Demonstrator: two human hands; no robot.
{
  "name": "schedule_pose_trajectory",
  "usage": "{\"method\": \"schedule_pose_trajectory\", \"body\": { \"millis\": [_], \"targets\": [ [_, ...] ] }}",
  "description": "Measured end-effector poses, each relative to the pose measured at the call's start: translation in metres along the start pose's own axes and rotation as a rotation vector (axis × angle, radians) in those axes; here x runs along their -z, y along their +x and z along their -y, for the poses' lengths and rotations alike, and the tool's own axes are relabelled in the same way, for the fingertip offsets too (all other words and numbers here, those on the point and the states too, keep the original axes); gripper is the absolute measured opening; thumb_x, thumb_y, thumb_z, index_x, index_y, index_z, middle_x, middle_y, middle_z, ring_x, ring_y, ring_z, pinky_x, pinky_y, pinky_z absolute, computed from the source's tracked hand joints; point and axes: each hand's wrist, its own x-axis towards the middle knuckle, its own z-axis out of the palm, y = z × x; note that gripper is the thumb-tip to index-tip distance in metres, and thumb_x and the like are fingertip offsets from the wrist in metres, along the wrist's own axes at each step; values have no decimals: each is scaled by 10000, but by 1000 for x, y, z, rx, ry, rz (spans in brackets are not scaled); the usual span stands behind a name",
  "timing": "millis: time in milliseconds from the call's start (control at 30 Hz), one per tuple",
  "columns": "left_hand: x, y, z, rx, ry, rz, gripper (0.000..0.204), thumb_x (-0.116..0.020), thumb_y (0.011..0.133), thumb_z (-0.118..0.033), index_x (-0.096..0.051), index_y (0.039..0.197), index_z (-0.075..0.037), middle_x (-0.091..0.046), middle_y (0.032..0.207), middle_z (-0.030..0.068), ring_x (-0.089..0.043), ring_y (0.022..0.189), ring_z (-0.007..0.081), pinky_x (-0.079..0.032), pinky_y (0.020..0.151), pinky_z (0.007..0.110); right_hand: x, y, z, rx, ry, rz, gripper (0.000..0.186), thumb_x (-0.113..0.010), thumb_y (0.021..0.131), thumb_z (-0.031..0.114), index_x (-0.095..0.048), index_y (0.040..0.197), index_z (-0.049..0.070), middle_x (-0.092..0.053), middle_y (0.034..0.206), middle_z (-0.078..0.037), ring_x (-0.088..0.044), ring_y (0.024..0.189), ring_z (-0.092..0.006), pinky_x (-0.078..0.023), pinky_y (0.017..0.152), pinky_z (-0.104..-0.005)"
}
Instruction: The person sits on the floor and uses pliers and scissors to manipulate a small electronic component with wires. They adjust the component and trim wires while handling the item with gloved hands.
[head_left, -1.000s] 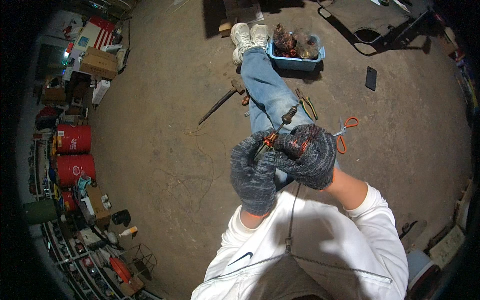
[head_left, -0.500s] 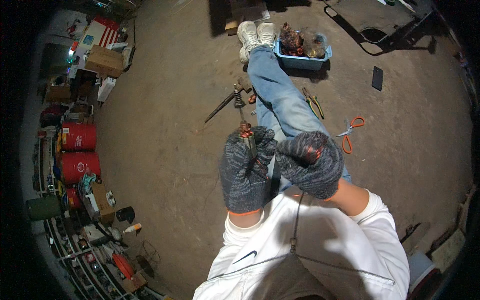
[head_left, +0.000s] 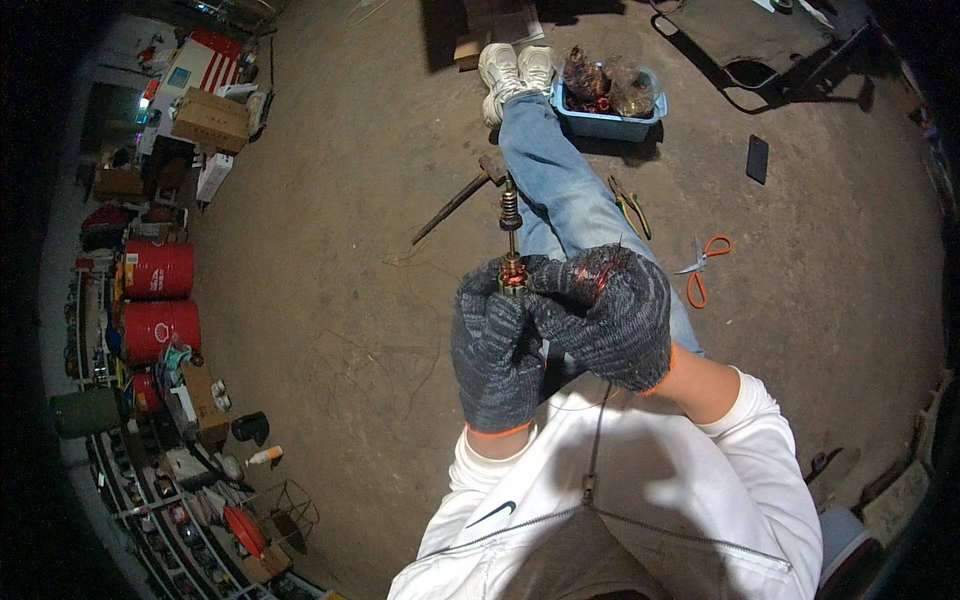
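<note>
Both of my hands wear dark grey knitted gloves with orange cuffs. My left hand (head_left: 492, 345) is closed round a motor armature (head_left: 513, 272), its shaft pointing away from me and a coiled, spring-like part near the far end. Copper windings show at the top of the armature's core; the rest is hidden in the glove. Right beside it, my right hand (head_left: 610, 315) is closed with reddish copper wire (head_left: 598, 278) bunched at its fingers. The two hands touch or nearly touch above my lap.
On the floor lie a hammer (head_left: 455, 207) left of my legs, and pliers (head_left: 629, 207), orange-handled scissors (head_left: 704, 258) and a black phone (head_left: 757, 160) to the right. A blue basin (head_left: 610, 125) by my shoes holds copper scrap. Red drums (head_left: 160, 270) and shelves line the left side.
My left hand has shifted right, bringing the armature with it, and its shaft now stands straighter. My right hand has moved slightly up and left, and more copper wire shows on it.
</note>
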Motion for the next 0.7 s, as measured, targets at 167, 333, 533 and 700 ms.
{"method": "schedule_pose_trajectory", "body": {
  "millis": [167,333,533,700],
  "targets": [
    [-2,-4,-3,-28,49,-17,236,-668,652,-53,-619,882,-54,-602,973,153,-574,878,301,-434,792,408,3,3,-4,30,-26,43,249,-645,716,353,-633,707,105,-527,541,-112,-538,503,-308,-421,471,-396],
    [-4,-5,-1,-135,134,-41,245,-656,726,-89,-585,952,-27,-610,962,141,-589,849,272,-456,776,357,1,-4,-10,31,-45,154,260,-641,723,360,-612,696,104,-536,582,-122,-543,534,-314,-423,490,-404],
    [0,9,-7,95,-313,-97,355,-470,919,-321,-522,1035,10,-596,877,110,-596,778,188,-495,692,305,-5,-30,-14,126,75,307,218,-643,759,252,-601,888,81,-574,765,-85,-568,737,-274,-448,680,-388],
    [1,-3,-8,30,74,-18,370,-454,921,-317,-519,1090,5,-598,882,104,-592,767,180,-500,680,291,15,-25,-7,-308,461,4,160,-666,682,-61,-613,823,-4,-604,778,-63,-586,725,-133,-487,642,-245]
  ]
}}
